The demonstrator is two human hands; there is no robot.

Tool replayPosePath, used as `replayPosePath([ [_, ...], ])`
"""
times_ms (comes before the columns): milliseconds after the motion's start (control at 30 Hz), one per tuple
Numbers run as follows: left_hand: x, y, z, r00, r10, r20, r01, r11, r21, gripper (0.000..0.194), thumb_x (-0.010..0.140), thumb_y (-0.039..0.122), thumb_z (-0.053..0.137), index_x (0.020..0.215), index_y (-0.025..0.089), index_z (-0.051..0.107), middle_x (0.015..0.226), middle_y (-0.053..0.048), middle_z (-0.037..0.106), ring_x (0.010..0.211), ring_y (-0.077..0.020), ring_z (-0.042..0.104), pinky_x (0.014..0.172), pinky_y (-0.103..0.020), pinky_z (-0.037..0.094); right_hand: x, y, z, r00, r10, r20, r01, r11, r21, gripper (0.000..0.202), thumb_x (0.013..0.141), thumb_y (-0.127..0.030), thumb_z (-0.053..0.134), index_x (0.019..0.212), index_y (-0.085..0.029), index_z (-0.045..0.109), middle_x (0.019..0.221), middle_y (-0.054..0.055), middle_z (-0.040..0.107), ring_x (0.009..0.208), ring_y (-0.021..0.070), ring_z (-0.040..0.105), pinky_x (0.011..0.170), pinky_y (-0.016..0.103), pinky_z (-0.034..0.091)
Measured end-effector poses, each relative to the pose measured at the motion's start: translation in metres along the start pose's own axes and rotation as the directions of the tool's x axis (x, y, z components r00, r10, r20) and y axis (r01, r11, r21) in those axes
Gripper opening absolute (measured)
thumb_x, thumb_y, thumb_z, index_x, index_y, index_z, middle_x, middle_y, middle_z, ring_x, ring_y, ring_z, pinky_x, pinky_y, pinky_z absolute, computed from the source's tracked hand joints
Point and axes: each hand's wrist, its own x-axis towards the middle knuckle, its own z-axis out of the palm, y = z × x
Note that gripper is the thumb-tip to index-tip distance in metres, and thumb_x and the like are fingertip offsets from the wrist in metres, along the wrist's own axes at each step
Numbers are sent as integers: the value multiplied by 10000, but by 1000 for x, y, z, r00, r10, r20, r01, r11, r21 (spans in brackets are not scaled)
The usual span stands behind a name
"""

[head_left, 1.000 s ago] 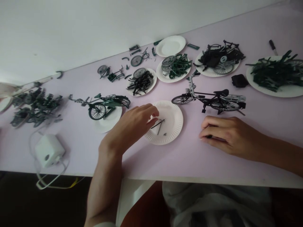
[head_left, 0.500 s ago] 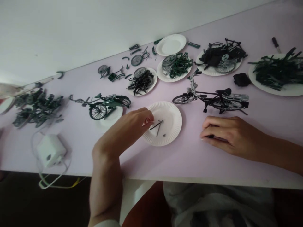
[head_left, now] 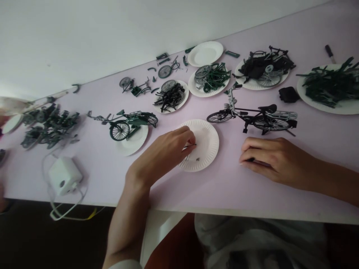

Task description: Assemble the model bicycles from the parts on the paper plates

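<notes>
Left hand [head_left: 165,151] pinching a thin rod [head_left: 190,145] over the paper plate [head_left: 209,140].
I am seeing the right hand [head_left: 269,158] resting curled on the table [head_left: 224,190], closing on a small dark part [head_left: 250,160]; a tiny screw [head_left: 198,159] is lying in the plate.

The worktop [head_left: 224,186] is pale lilac. Left of the white plate [head_left: 209,138] stands a green bike [head_left: 131,123]; right of it, a black-and-silver bike [head_left: 252,117].

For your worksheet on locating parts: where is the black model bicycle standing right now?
The black bicycle stands on the table, just beyond the right hand and right of the near plate.
</notes>
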Motion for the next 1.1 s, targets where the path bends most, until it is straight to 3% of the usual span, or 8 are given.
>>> replayPosePath([
  [167,-2,-3,-1,982,137,-134,-135,991,21,109,1022,221,548,967,170,628,943,-44,671,755,-161,616,651,-290,460,0,0,0,1000,6,6,-7,1000,16,174,1056,-249,559,978,-170,693,978,41,685,752,129,653,686,282,470],
  [300,-4,1,-2,917,240,-319,-253,967,0,75,1033,206,570,994,168,620,841,-8,661,714,-125,605,650,-260,484,0,-2,1,999,33,-31,-31,998,59,197,1066,-249,530,961,-173,678,942,54,717,768,158,673,697,292,474],
  [400,-5,9,-1,844,270,-463,-346,934,-86,40,1021,156,610,1037,179,638,917,-17,710,756,-107,658,663,-227,532,1,-3,2,994,102,-44,-100,994,54,262,1081,-286,486,924,-187,672,822,46,704,680,171,636,643,305,440],
  [500,-5,17,1,731,318,-604,-464,880,-98,127,980,100,669,1071,188,678,993,-35,749,863,-128,728,747,-235,593,0,-4,2,991,131,-21,-130,991,30,295,1087,-332,475,917,-194,672,718,18,657,592,159,576,588,299,390],
  [600,-4,21,3,659,343,-670,-542,833,-107,159,942,56,698,1023,192,710,984,-37,767,872,-143,751,753,-246,616,-1,-4,1,991,133,3,-133,991,11,276,1088,-325,467,972,-197,682,710,11,659,579,158,567,571,295,366],
  [700,-1,21,5,650,349,-675,-584,798,-150,156,926,59,721,999,197,717,964,-40,776,856,-151,759,731,-248,627,-3,-5,0,990,138,24,-138,990,6,259,1087,-308,460,1021,-203,688,721,13,680,589,165,586,572,293,371],
  [867,1,22,7,696,382,-608,-599,776,-197,191,915,35,723,1011,199,707,972,-47,778,895,-158,759,783,-271,636,-3,-5,-1,991,132,37,-132,991,11,259,1085,-302,463,1046,-197,696,806,36,731,632,173,629,594,299,401],
  [1100,8,30,16,672,439,-596,-656,726,-205,162,929,89,732,1005,221,679,947,-34,792,839,-168,743,768,-345,576,-2,-3,-3,993,99,61,-102,994,45,262,1097,-293,442,1059,-173,672,817,27,715,671,163,646,613,299,403],
])
